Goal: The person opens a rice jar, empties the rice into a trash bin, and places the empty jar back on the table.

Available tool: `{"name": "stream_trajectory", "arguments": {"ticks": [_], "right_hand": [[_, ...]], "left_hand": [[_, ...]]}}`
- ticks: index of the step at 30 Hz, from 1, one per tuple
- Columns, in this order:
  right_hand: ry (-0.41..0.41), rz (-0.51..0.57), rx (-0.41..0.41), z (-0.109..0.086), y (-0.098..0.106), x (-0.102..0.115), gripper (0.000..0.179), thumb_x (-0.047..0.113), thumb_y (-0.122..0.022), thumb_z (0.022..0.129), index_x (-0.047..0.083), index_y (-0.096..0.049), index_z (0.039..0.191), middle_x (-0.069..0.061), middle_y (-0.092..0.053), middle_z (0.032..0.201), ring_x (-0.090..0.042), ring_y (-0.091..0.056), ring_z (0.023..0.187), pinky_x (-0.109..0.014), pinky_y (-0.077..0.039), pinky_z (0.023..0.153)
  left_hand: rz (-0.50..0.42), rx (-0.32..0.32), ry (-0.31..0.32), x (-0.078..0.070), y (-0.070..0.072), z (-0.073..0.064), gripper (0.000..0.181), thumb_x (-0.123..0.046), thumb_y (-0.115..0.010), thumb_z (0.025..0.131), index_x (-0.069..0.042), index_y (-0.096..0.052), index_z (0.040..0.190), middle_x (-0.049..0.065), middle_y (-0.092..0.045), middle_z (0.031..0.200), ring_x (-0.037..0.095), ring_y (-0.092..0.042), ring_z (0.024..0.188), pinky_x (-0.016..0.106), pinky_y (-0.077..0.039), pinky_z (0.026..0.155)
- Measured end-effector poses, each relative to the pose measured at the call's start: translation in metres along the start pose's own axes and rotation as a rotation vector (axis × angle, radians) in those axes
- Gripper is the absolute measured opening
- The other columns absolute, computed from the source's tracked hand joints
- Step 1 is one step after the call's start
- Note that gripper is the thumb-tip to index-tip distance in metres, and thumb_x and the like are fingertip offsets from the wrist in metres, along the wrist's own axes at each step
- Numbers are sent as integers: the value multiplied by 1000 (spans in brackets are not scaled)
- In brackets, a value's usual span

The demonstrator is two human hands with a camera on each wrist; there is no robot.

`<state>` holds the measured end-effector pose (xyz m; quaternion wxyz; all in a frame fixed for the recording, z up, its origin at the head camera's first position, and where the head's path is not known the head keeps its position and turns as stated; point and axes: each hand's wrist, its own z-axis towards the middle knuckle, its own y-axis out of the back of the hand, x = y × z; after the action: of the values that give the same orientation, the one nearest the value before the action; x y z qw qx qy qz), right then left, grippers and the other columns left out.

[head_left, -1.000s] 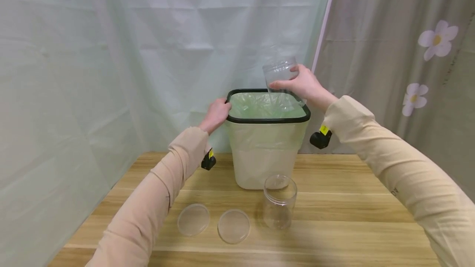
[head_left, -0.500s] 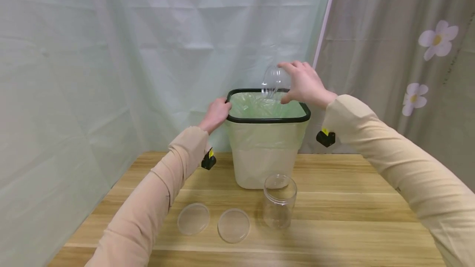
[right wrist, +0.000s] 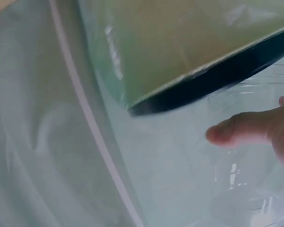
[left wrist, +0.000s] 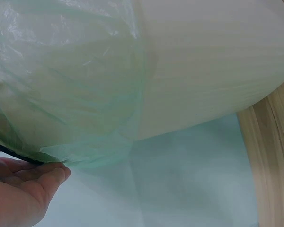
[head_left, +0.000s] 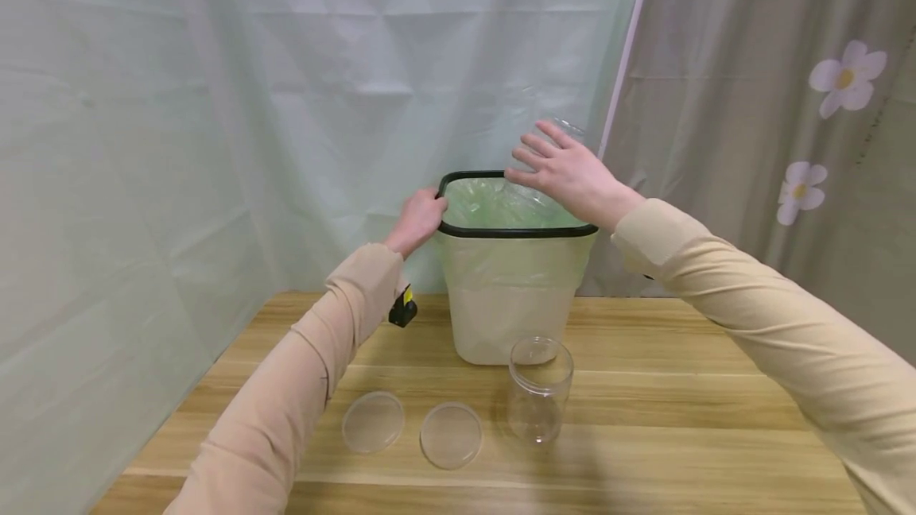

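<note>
A pale trash bin (head_left: pixel 511 316) with a black rim (head_left: pixel 518 233) and a pale green liner bag (head_left: pixel 475 201) stands on the table. My left hand (head_left: pixel 417 221) grips the rim's left side; in the left wrist view its fingers (left wrist: pixel 49 177) hold the black edge. Over the opening, my right hand (head_left: pixel 572 177) holds a clear jar (head_left: pixel 570 130), tipped with its mouth toward the bin. The hand hides much of the jar in the head view. The right wrist view shows the thumb (right wrist: pixel 239 130) across the jar's side (right wrist: pixel 246 179).
Another clear jar (head_left: pixel 540 396) stands upright, uncovered, in front of the bin. Two clear round lids (head_left: pixel 374 423) lie flat to its left on the wooden table (head_left: pixel 680 404). Pale curtains (head_left: pixel 358 62) hang close behind the bin.
My right hand has turned over, back upward, and the jar has swung from base at left to base at upper right. My left hand has stayed on the rim.
</note>
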<state>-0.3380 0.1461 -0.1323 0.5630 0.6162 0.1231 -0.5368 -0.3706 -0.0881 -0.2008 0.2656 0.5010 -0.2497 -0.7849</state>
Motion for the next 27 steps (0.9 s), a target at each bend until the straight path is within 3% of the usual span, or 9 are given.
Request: {"name": "stream_trajectory", "arguments": {"ticks": [6, 13, 15, 20, 23, 27], "right_hand": [[115, -185, 43, 3, 1, 2, 73, -7, -72, 70, 19, -45, 133, -11, -39, 136, -31, -25, 127, -42, 9, 101], [13, -43, -7, -1, -2, 4, 74, -6, -72, 70, 16, -42, 134, -14, -38, 133, -33, -27, 124, -45, -1, 103], [43, -121, -11, -2, -2, 5, 77, -2, -75, 68, 16, -41, 135, -14, -38, 133, -33, -28, 124, -45, -3, 103], [220, -452, -31, -3, 0, 8, 83, 10, -77, 69, 16, -33, 139, -12, -34, 138, -32, -23, 127, -47, 0, 102], [260, -536, -55, -6, -1, 9, 82, 10, -74, 73, 15, -29, 141, -12, -30, 141, -32, -19, 129, -48, 1, 102], [272, -561, -142, -9, -5, 8, 75, 3, -68, 78, 13, -29, 141, -14, -30, 141, -32, -20, 129, -48, -3, 103]], "left_hand": [[37, -29, -10, 1, 0, 2, 20, -9, -36, 89, -6, -38, 70, 9, -38, 69, 22, -37, 64, 28, -31, 56], [24, -26, -15, 0, 0, 0, 20, -8, -36, 89, -6, -38, 69, 9, -38, 69, 22, -38, 63, 28, -32, 56], [26, -25, -18, 0, -1, 0, 21, -9, -36, 89, -6, -38, 69, 9, -38, 69, 22, -38, 63, 28, -32, 56], [31, -27, -22, 0, 0, 1, 20, -8, -36, 89, -6, -37, 68, 8, -37, 68, 22, -37, 63, 28, -32, 56], [30, -22, -24, 0, 1, 0, 21, -8, -36, 89, -6, -36, 68, 8, -37, 68, 21, -36, 62, 28, -31, 55], [8, -16, -24, 0, 1, -1, 22, -8, -36, 89, -6, -35, 68, 8, -35, 67, 21, -34, 62, 28, -30, 55]]}}
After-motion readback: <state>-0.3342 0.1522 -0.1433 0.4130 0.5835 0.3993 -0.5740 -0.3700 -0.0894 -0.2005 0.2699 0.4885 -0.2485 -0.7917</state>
